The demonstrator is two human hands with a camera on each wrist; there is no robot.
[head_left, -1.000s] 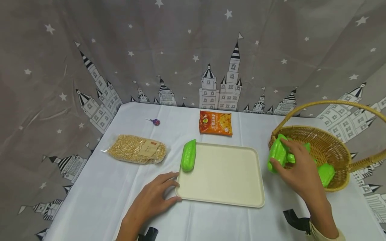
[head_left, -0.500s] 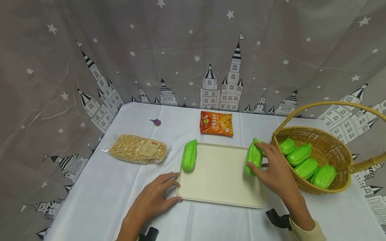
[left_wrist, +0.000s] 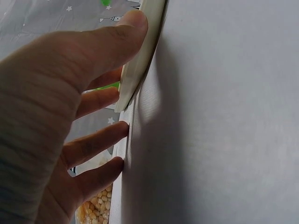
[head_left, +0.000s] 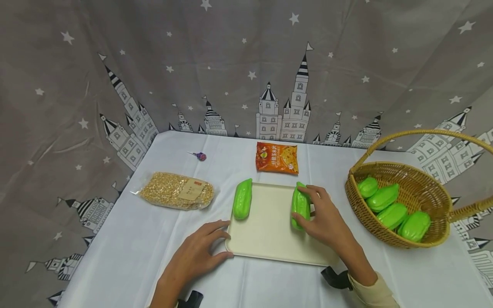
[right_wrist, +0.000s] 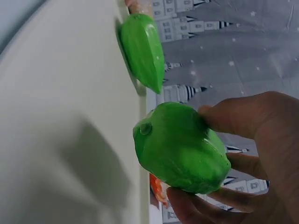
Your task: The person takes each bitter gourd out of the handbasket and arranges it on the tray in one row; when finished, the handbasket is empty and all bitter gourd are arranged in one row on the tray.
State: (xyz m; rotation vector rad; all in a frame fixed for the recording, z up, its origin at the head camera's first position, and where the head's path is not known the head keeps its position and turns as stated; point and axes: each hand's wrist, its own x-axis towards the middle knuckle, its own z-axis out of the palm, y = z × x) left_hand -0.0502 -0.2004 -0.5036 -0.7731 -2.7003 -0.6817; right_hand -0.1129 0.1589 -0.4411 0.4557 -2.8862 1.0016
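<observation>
Green and ridged, one vegetable [head_left: 301,207] hangs above the cream tray [head_left: 265,235], toward its 2 o'clock, pinched between thumb and fingers of the right hand [head_left: 325,217]. A matching vegetable [head_left: 242,199] lies at 10 o'clock. The left hand [head_left: 200,247], loosely spread, touches the tray at 8 o'clock. A wicker basket [head_left: 427,190] stands at 3 o'clock.

Open tray [head_left: 269,226] separates two obstacles, lying fruit [head_left: 242,199] and held fruit [head_left: 301,207]; behind the right fingers [head_left: 314,195] looks uncertain.
</observation>
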